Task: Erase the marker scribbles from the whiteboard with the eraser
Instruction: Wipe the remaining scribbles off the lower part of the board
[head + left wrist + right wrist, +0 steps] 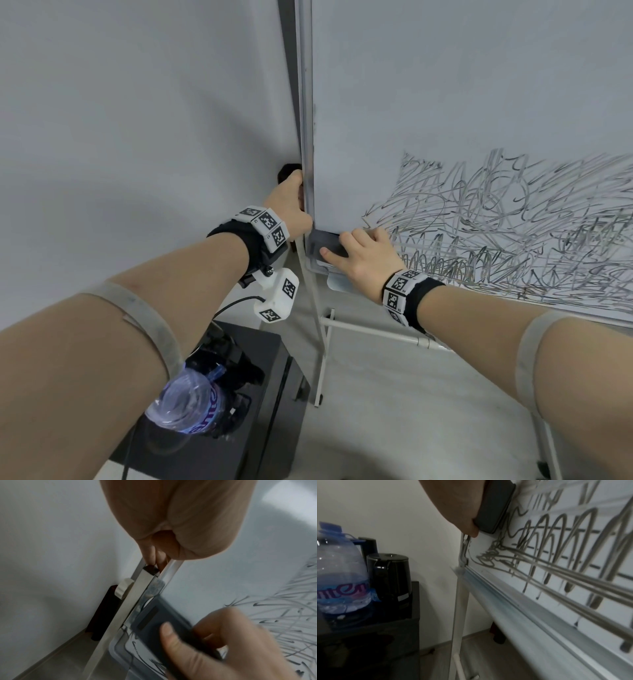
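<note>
A whiteboard (pixel 445 85) on a stand fills the right of the head view, its lower half covered in dense black scribbles (pixel 513 222). My right hand (pixel 363 253) grips a dark grey eraser (pixel 325 245) flat against the board's lower left corner, thumb on one edge, fingers over the other. The eraser (pixel 161 619) also shows in the left wrist view, and its edge (pixel 494 507) in the right wrist view, just above scribbles (pixel 556 555). My left hand (pixel 291 205) holds the board's left frame edge (pixel 306 137), fingers curled behind it.
A black cabinet (pixel 246 394) stands at the lower left with a large water bottle (pixel 339 574) and a black kettle (pixel 390 574) on it. The marker tray (pixel 530 615) runs under the board. The white stand leg (pixel 322 342) reaches the floor by the wall.
</note>
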Demonstrator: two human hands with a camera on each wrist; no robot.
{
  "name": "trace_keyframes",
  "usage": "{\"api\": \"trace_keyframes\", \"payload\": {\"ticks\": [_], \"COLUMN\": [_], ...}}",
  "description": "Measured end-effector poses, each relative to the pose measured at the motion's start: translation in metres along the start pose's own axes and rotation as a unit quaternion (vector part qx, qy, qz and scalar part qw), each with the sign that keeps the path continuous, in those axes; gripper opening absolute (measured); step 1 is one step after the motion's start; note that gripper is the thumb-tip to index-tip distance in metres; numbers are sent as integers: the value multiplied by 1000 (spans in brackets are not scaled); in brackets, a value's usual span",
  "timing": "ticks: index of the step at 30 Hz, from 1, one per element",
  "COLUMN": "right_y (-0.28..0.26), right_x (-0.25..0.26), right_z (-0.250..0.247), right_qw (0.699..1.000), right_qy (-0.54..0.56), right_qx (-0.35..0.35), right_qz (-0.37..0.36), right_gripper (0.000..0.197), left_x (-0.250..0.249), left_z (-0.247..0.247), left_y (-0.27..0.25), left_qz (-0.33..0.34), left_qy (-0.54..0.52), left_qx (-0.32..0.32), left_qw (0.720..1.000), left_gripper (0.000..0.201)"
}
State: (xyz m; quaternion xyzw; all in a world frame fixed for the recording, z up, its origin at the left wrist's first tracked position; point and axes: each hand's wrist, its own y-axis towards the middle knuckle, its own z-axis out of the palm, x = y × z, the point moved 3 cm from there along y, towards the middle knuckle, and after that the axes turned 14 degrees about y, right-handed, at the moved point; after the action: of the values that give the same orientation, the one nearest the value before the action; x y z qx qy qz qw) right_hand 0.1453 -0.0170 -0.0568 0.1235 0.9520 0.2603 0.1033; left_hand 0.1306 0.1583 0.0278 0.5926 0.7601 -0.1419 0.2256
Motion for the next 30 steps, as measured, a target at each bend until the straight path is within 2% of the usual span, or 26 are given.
{"api": "trace_keyframes", "payload": {"ticks": [9,12,15,18,20,24,27,30], "right_y": [-13,-16,-9,3,12,16,5,-8], "right_x": [13,16,14,-1,-10,-8,5,15], "right_z": [25,27,15,-10,-24,-27,-6,17], "right_qw": [992,990,992,997,999,998,993,983], "right_qy": [-10,-8,-2,-6,-12,-38,-35,-22], "right_qx": [117,140,121,71,45,44,109,179], "right_qz": [-46,-32,-30,-23,-22,-31,-36,-24], "right_gripper": [51,55,50,48,50,47,50,58], "left_x": [1,1,2,-2,-10,-18,-19,-16], "left_z": [2,3,3,1,-2,-6,-6,-3], "left_y": [4,4,3,0,-2,-6,-8,-6], "left_qz": [-16,-22,-24,-24,-26,-31,-34,-38], "left_qy": [5,6,6,4,27,35,28,38], "left_qx": [13,12,8,9,16,29,26,14], "left_qw": [1000,1000,1000,1000,999,998,999,998], "left_gripper": [54,51,50,55,51,51,54,44]}}
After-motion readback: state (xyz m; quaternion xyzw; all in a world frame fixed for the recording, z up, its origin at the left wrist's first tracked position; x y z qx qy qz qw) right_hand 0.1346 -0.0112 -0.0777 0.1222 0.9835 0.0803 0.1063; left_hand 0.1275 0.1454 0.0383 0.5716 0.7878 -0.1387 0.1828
